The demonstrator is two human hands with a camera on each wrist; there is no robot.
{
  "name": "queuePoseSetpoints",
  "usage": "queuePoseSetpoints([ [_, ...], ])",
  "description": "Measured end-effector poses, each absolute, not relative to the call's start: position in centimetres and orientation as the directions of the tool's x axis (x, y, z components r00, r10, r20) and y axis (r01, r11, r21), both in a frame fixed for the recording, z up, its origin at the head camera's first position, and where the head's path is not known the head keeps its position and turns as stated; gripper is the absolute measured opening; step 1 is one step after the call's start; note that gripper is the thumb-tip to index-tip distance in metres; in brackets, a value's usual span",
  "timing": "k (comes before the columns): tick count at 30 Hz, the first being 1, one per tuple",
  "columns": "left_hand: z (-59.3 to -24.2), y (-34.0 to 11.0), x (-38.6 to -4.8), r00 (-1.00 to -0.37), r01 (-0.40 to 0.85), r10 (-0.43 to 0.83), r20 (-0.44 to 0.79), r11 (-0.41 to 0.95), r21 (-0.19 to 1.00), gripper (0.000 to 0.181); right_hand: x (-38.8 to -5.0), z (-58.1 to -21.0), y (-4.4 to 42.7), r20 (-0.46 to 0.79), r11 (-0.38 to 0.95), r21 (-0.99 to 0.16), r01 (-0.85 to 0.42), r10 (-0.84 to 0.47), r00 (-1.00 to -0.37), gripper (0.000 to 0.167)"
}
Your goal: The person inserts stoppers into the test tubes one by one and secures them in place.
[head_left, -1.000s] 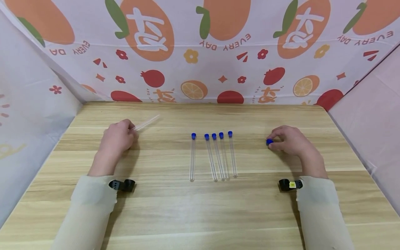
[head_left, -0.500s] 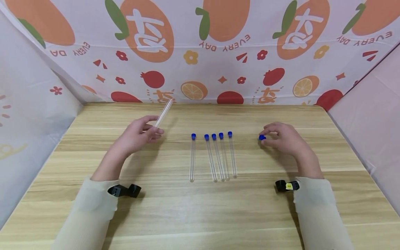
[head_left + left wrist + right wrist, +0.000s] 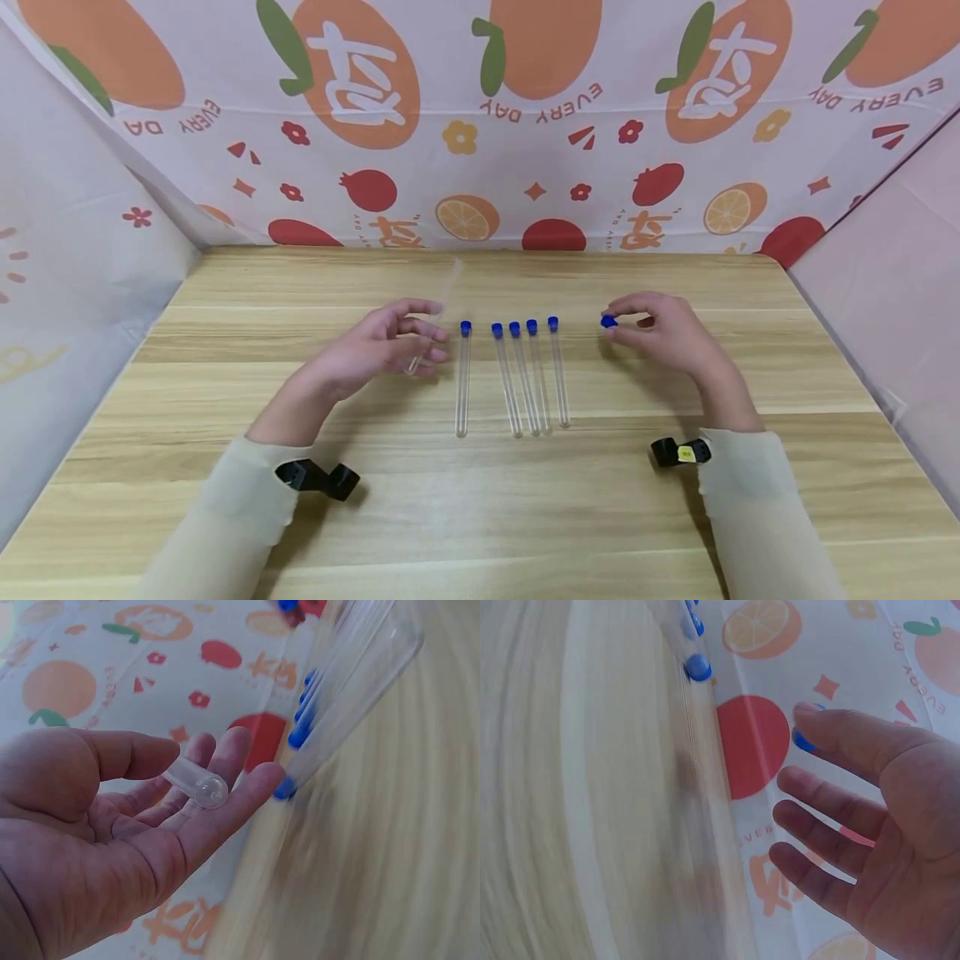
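My left hand (image 3: 375, 350) pinches a clear test tube (image 3: 196, 784) between thumb and fingers. In the head view the tube tilts, its far end up and to the right; the left wrist view shows its rounded bottom by the thumb. On the right side, my right hand (image 3: 663, 329) holds a small blue cap (image 3: 609, 321) between thumb and index finger, and its other fingers are spread in the right wrist view. Between the hands lie several blue-capped test tubes, one (image 3: 462, 383) close to my left fingertips and another (image 3: 558, 375) at the right end.
The wooden table (image 3: 487, 517) extends toward me in front of the tubes. A fruit-print cloth (image 3: 525, 150) hangs behind its back edge, with pale cloth at both sides. A black wrist camera (image 3: 318, 479) sits on the left cuff, another (image 3: 678, 452) on the right.
My left hand has carried the tube rightward from the table's left side, its fingers now facing the capped tubes. My right hand has moved left with the blue cap. The capped tubes stay put.
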State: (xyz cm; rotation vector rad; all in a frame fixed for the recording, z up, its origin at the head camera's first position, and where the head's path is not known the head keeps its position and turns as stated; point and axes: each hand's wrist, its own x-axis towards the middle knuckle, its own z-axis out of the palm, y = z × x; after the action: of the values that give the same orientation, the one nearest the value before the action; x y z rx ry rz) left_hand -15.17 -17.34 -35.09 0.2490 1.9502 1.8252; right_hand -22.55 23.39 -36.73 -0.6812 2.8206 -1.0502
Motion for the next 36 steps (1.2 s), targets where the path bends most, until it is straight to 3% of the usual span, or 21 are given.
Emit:
queuePoseSetpoints([
  [6, -35.5, -15.6, -14.6, -0.851, -0.227, 0.481, -0.209, 0.021, 0.974, 0.055, -22.3, -37.1, 21.7, 0.107, 0.555, -0.758, -0.344, -0.414, -0.904, 0.028],
  [15, -35.7, -13.8, -13.8, -0.810, -0.233, 0.551, -0.201, 0.012, 0.972, 0.059, -21.5, -37.4, 19.2, 0.013, 0.239, -0.966, -0.095, -0.323, -0.946, 0.036],
  [20, -35.9, -13.5, -13.5, -0.799, -0.241, 0.567, -0.201, 0.006, 0.971, 0.060, -21.2, -37.3, 18.8, -0.033, 0.166, -0.986, -0.021, -0.317, -0.948, 0.044],
  [27, -36.1, -12.9, -13.1, -0.769, -0.296, 0.600, -0.219, -0.030, 0.955, 0.061, -20.2, -36.9, 17.8, -0.063, 0.106, -0.994, 0.030, -0.330, -0.942, 0.035],
  [36, -36.5, -12.0, -12.7, -0.737, -0.322, 0.633, -0.237, -0.020, 0.947, 0.057, -19.6, -36.6, 16.6, -0.094, -0.077, -0.989, 0.126, -0.331, -0.939, 0.037],
])
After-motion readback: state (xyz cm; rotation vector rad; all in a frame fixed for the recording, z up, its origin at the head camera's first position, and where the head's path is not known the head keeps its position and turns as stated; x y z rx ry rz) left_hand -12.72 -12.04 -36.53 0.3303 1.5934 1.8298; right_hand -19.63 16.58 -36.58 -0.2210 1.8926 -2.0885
